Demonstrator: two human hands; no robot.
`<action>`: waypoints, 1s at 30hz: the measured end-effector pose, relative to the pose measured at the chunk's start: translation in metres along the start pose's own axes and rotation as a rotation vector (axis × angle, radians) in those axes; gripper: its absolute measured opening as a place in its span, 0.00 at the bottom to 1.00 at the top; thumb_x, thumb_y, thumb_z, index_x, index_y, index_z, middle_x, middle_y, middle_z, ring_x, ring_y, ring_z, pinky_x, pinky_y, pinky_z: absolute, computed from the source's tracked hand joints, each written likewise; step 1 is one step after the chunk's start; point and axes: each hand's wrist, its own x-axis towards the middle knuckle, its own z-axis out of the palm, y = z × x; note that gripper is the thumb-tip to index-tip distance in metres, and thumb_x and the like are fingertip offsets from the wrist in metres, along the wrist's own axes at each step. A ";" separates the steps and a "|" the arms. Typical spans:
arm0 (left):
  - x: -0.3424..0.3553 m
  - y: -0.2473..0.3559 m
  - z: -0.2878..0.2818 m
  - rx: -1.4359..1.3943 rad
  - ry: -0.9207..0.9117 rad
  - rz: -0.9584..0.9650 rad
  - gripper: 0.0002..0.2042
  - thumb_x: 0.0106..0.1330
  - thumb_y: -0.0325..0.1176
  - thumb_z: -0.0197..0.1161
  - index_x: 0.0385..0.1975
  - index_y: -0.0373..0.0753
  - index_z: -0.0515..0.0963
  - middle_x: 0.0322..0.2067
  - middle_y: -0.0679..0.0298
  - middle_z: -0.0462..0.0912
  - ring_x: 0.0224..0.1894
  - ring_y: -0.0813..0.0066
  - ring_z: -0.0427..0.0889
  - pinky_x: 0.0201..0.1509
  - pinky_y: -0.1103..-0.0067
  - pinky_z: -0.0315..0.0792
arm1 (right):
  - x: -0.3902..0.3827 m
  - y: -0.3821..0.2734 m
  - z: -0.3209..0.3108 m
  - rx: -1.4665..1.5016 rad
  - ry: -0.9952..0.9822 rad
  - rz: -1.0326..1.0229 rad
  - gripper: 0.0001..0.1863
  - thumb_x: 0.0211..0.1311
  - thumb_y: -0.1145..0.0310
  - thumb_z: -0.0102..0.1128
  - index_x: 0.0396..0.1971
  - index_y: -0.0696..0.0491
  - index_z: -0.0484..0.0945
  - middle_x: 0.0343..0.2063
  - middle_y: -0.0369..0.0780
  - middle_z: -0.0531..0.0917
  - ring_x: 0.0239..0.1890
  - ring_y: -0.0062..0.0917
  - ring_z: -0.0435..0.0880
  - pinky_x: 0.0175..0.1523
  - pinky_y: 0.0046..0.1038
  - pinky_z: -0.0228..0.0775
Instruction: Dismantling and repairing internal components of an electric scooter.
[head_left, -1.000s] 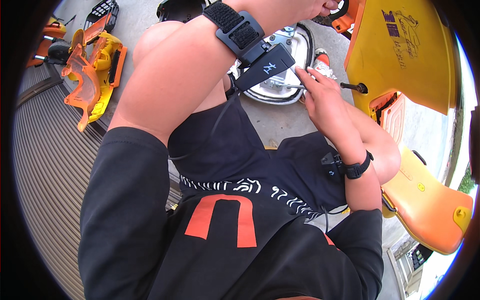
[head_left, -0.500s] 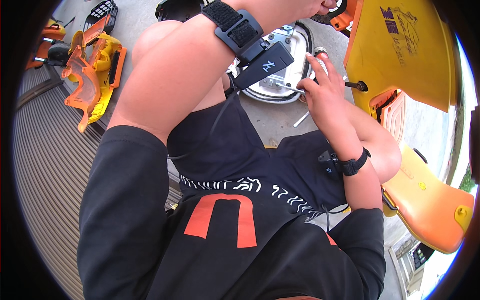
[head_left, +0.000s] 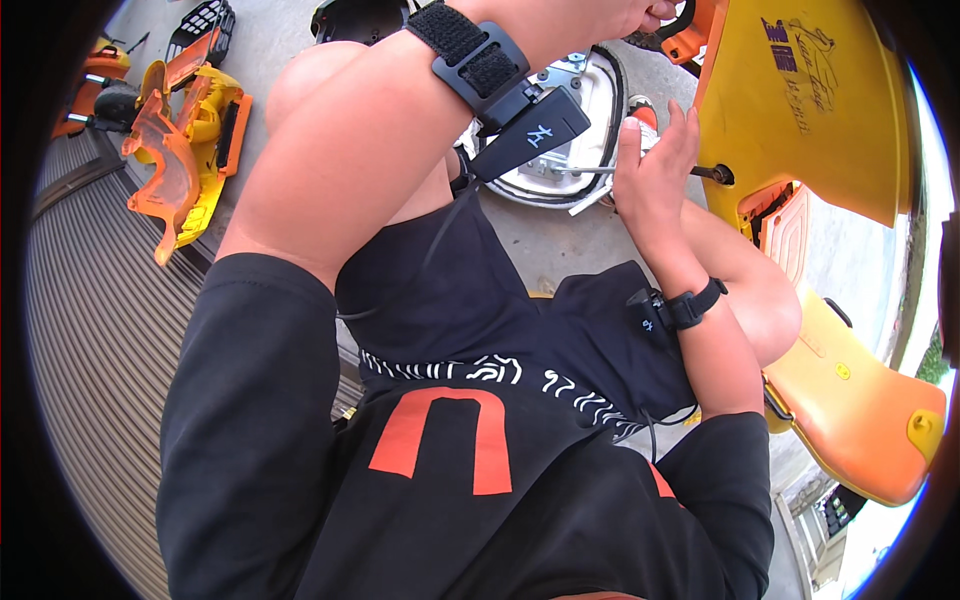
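Note:
A long metal rod tool point(head_left: 588, 170), which looks like a T-handle socket wrench, lies level with its dark right end at a hole in the yellow panel point(head_left: 790, 120). My right hand point(head_left: 655, 180) is against its shaft, fingers stretched up and not wrapped round it. Left of that hand a pale bar point(head_left: 590, 197) slants down; whether it joins the shaft is unclear. My left arm crosses upper left, and my left hand point(head_left: 655, 14) shows only partly at the top edge beside the panel. Its fingers are curled; what they grip, if anything, is hidden.
Below the tool lies a white-rimmed part with metal plates point(head_left: 560, 185) on the concrete floor. Orange and yellow plastic covers point(head_left: 185, 165) lie at left by a ribbed shutter point(head_left: 90, 260). An orange-yellow seat-like piece point(head_left: 860, 400) is at right.
My right hand has gone from bent fingers to straightened ones pointing up. The pale bar has swung upward, closer to the shaft. My left arm has hardly moved.

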 end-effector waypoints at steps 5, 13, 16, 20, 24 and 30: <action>-0.001 0.001 -0.002 0.004 0.004 0.002 0.10 0.67 0.35 0.47 0.22 0.47 0.69 0.15 0.74 0.62 0.13 0.81 0.56 0.16 0.79 0.49 | -0.002 -0.010 0.001 0.205 -0.132 -0.039 0.43 0.64 0.72 0.58 0.74 0.64 0.45 0.71 0.66 0.49 0.75 0.61 0.49 0.74 0.50 0.53; 0.000 -0.001 -0.003 -0.004 -0.007 0.003 0.11 0.67 0.35 0.47 0.20 0.48 0.66 0.15 0.74 0.62 0.13 0.80 0.56 0.16 0.78 0.49 | -0.011 -0.038 -0.022 0.132 -0.422 -0.360 0.40 0.68 0.67 0.61 0.74 0.61 0.52 0.69 0.57 0.65 0.52 0.51 0.83 0.51 0.41 0.79; 0.000 0.000 -0.002 -0.008 -0.002 0.005 0.11 0.67 0.35 0.47 0.20 0.49 0.66 0.15 0.74 0.62 0.13 0.80 0.56 0.16 0.78 0.49 | 0.002 -0.037 -0.035 -0.321 -0.690 -0.028 0.29 0.74 0.51 0.53 0.61 0.61 0.72 0.50 0.58 0.82 0.46 0.51 0.85 0.44 0.44 0.79; -0.001 0.000 0.000 -0.013 0.000 0.008 0.11 0.68 0.35 0.47 0.20 0.49 0.67 0.15 0.74 0.61 0.13 0.81 0.56 0.16 0.78 0.48 | 0.011 -0.028 -0.050 -0.447 -0.804 -0.075 0.26 0.76 0.48 0.48 0.36 0.59 0.79 0.25 0.51 0.84 0.34 0.49 0.86 0.42 0.47 0.76; 0.000 0.001 0.000 -0.019 -0.042 0.009 0.11 0.68 0.36 0.47 0.20 0.49 0.67 0.15 0.74 0.61 0.13 0.81 0.56 0.17 0.78 0.47 | 0.000 -0.025 -0.052 -0.150 -0.747 -0.242 0.12 0.69 0.61 0.57 0.33 0.55 0.82 0.27 0.49 0.84 0.35 0.43 0.86 0.40 0.42 0.77; 0.003 -0.002 0.000 -0.014 -0.008 0.003 0.11 0.67 0.35 0.47 0.20 0.49 0.66 0.15 0.75 0.61 0.13 0.81 0.55 0.17 0.78 0.47 | -0.003 -0.024 -0.056 -0.193 -0.649 -0.607 0.10 0.51 0.76 0.63 0.34 0.50 0.86 0.53 0.42 0.81 0.63 0.39 0.74 0.69 0.41 0.60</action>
